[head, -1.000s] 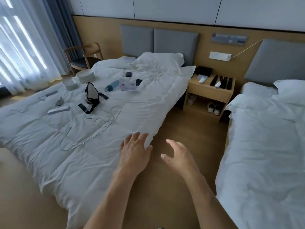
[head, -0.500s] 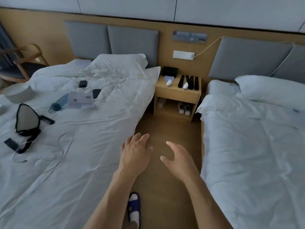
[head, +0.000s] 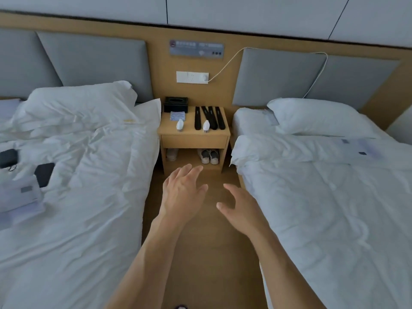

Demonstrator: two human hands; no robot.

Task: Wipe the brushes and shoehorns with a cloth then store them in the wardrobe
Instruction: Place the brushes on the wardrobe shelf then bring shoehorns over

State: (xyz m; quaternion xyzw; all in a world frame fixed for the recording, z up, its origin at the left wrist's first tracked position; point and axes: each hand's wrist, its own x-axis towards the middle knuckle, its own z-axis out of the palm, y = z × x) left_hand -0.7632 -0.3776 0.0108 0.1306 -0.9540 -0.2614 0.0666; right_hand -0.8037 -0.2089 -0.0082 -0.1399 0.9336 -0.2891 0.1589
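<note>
Seen from the head camera: 2 bare arms reaching forward over the wooden floor (head: 207,253) between 2 beds. Left hand (head: 181,192) with fingers straight and slightly spread, palm down, holding nothing. Right hand (head: 242,211) relaxed, fingers loosely extended, thumb apart, also holding nothing. Both hands in the air, not touching each other, not touching any bed.

Beyond the hands, against the wall, a wooden nightstand (head: 195,141). On its top, at the back left corner, a black tissue box (head: 176,104). Just in front of the box, a folded cloth with blue stripes (head: 177,115). Near the front edge, left of the middle, a small white brush (head: 179,125). On the right half of the top, 4 black shoehorns (head: 209,117) lying close together, lengthwise from back to front, some crossing. A second white brush (head: 206,126) near the front edge, resting against the lower ends of the shoehorns.

In the open shelf under the drawer, a pair of light sneakers (head: 209,156) on the right side, and a pale slipper (head: 172,154) on the left side.

Left bed (head: 73,215) with rumpled white cover, with 2 dark small objects and some papers near its left edge. Right bed (head: 334,219) with white cover and pillow. White cable (head: 225,65) plugged in the wall socket above the nightstand.
</note>
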